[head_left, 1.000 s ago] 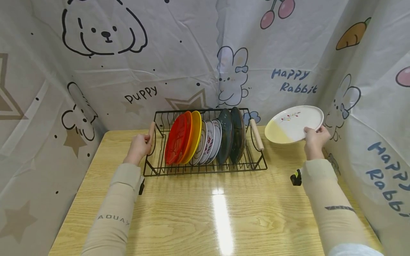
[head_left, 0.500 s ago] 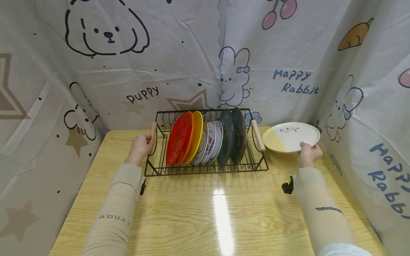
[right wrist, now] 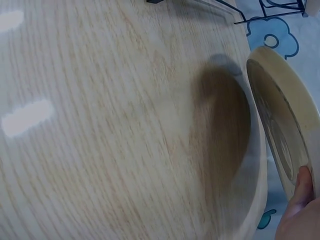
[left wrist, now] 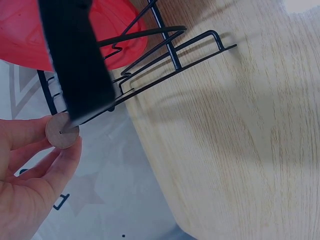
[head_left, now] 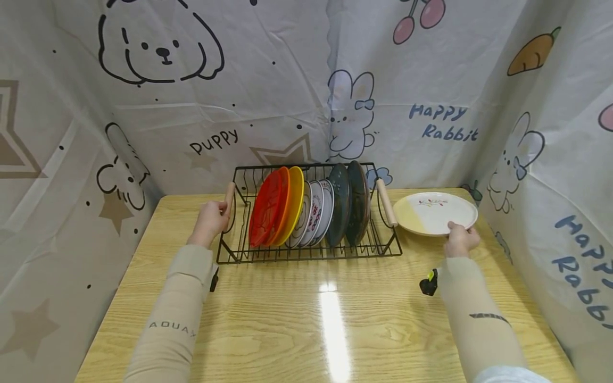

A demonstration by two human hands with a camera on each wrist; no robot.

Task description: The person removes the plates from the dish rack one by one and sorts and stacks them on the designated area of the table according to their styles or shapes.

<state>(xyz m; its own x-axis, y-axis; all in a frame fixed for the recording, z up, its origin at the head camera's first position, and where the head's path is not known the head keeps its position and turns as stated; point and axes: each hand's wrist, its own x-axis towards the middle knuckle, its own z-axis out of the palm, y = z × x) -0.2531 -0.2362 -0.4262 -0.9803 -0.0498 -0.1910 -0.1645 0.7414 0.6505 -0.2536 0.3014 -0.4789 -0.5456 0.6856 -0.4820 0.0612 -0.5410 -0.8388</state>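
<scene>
My left hand (head_left: 209,222) grips the wooden handle (head_left: 230,198) at the left end of a black wire dish rack (head_left: 311,259). In the left wrist view, the fingers and thumb curl round the handle's round end (left wrist: 62,131). Off the rack's right end, my right hand (head_left: 461,242) pinches the near rim of an oval plate (head_left: 438,210), white with a pale yellow end and a small red floral sprig. The right wrist view shows this plate (right wrist: 285,100) above the table, its shadow falling on the wood.
Plates stand on edge in the rack: red ones (head_left: 263,207), a yellow one (head_left: 293,207), small patterned white ones (head_left: 322,213) and dark green ones (head_left: 340,205). The rack's right wooden handle (head_left: 386,202) is close to the oval plate. A printed curtain (head_left: 287,117) hangs behind the wooden table (head_left: 268,314).
My right hand has lowered the oval plate toward the table and slightly left, and the plate lies flatter. The left hand keeps its hold on the rack handle.
</scene>
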